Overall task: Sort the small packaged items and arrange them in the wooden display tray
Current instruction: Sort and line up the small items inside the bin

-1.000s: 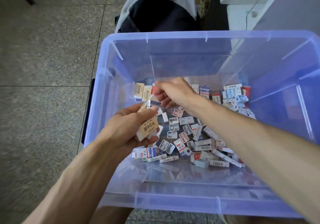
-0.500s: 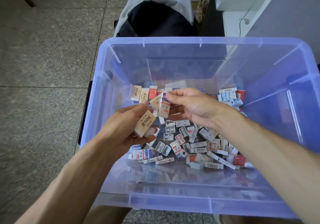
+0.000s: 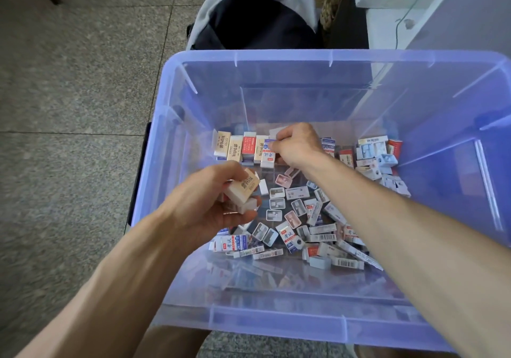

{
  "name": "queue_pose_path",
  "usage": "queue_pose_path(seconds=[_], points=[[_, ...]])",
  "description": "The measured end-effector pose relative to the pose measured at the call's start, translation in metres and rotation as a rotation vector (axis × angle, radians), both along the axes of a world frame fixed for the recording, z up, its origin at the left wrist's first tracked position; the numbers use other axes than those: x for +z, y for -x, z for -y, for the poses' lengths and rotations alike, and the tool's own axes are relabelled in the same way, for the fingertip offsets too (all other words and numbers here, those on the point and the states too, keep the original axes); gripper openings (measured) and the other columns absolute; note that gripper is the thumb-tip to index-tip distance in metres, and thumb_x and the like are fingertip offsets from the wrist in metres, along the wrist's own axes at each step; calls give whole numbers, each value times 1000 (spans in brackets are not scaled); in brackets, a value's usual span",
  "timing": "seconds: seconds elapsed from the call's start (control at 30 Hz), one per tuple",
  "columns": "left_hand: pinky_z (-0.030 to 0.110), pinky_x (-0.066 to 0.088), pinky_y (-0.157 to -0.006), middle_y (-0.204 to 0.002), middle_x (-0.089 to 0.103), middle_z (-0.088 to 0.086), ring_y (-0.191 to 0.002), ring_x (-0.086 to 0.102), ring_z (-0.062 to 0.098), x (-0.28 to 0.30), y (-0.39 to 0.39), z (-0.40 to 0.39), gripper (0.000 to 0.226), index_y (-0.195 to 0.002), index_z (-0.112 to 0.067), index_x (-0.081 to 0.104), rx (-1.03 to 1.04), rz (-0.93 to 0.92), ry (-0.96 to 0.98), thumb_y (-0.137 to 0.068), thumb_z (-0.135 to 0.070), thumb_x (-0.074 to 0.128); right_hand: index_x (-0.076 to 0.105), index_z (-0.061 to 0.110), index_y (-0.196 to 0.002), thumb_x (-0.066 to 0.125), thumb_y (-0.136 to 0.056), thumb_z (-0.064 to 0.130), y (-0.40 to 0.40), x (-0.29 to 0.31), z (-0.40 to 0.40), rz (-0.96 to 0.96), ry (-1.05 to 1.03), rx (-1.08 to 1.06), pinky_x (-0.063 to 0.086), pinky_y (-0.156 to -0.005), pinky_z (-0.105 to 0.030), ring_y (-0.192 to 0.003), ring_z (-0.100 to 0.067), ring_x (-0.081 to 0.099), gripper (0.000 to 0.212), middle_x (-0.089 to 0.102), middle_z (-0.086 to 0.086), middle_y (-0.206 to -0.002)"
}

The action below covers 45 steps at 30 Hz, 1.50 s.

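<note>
While both arms reached down into it, the blue bin [image 3: 276, 56] served as the landmark for every place below.

Bin: a translucent blue plastic tub, open at the top, on a speckled grey floor [image 3: 69, 81].

Left hand [image 3: 210, 205]: inside the bin near its left wall, fingers curled round a small bundle of packets; the uppermost was a beige packet [image 3: 244, 187] with dark characters, tilted, with white ones beneath it.

Right hand [image 3: 297, 145]: deeper in the bin, toward its far wall, fingertips pinching the top of a white-and-blue packet [image 3: 267, 154].

Row of packets [image 3: 237, 147]: standing upright, side by side, at the bin's far left corner; beige ones, one red one, and the white-and-blue packet at the row's right end, touching its neighbour.

Loose packets [image 3: 298, 219]: scattered flat over the middle of the bin floor, many overlapping, some showing barcodes.

White cluster [image 3: 378, 156]: a heap of pale blue and white packets by the bin's far right side, with a red one at its edge.

Wooden tray: I could not pick it out anywhere.

Beyond the bin: a dark bag with a grey rim [image 3: 257, 20] just behind the far wall.
</note>
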<state>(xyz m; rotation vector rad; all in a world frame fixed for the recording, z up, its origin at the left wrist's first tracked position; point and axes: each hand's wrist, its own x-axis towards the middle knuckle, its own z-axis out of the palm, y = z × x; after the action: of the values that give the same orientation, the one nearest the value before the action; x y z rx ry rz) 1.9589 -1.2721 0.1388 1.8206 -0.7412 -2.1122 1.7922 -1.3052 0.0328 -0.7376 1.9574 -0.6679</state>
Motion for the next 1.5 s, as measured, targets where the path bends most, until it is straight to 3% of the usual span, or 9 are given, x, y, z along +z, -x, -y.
queue_pose_path(seconds=[0.17,0.3,0.5,0.6,0.7,0.93,1.13,1.3,1.5], points=[[28,55,-50,-82,68,16,-66,64,22,-8,-2,2,9,-95,-5,69,41,23,47,-91,-4,62,64,21,-66,80,-83,13,3,-8,-3,-43,-11,-77,62,-80,-43,-83,-27,74,25,75,-7,-92],[30,58,-53,-78,73,15,-61,68,19,-10,-3,3,16,-107,2,65,47,-3,54,-92,-1,61,74,17,-87,81,-84,20,-1,-5,0,-110,28,-97,61,-81,-41,-88,-25,73,7,76,-5,-99],[30,58,-54,-87,73,16,-64,69,19,-13,-4,3,24,-115,0,63,15,18,82,-92,-2,61,74,8,-112,77,-88,26,13,0,-14,-60,98,-139,57,-92,-33,-97,-22,72,30,75,-6,-109],[33,60,-57,-90,72,15,-70,69,21,-14,-4,4,25,-115,-4,63,-3,18,97,-91,-1,62,76,8,-109,67,-94,12,17,5,-20,-162,93,-58,54,-89,-25,-99,-21,71,18,75,-6,-111],[36,61,-60,-90,70,13,-73,69,22,-15,-5,4,24,-113,-6,63,-17,17,105,-91,0,62,78,11,-100,61,-93,3,16,7,-21,-187,64,59,57,-90,-31,-94,-21,72,20,76,-6,-104],[40,62,-61,-76,64,9,-72,59,23,-15,-4,5,20,-107,-6,64,-30,24,138,-90,3,62,69,24,-91,57,-96,6,13,25,-21,19,89,84,62,-80,-35,-84,-13,73,22,73,-2,-101],[42,62,-67,-82,63,8,-73,60,22,-11,1,5,19,-102,-9,63,-88,-56,156,-89,5,61,74,11,-95,71,-91,30,16,79,-69,344,24,255,60,-70,-28,-80,-16,73,20,75,-8,-93],[39,61,-66,-94,64,11,-75,66,24,-6,9,-1,25,-111,-8,60,-194,-165,154,-91,7,56,79,15,-95,83,-80,25,9,84,-97,289,60,290,57,-88,-35,-82,-11,69,19,78,-6,-92],[44,58,-79,-100,69,22,-89,69,31,-7,14,-3,33,-110,-7,58,-250,-141,154,-88,17,51,72,6,-102,69,-92,9,24,72,-89,453,-19,40,60,-64,-28,-72,-14,73,10,77,-10,-91]])
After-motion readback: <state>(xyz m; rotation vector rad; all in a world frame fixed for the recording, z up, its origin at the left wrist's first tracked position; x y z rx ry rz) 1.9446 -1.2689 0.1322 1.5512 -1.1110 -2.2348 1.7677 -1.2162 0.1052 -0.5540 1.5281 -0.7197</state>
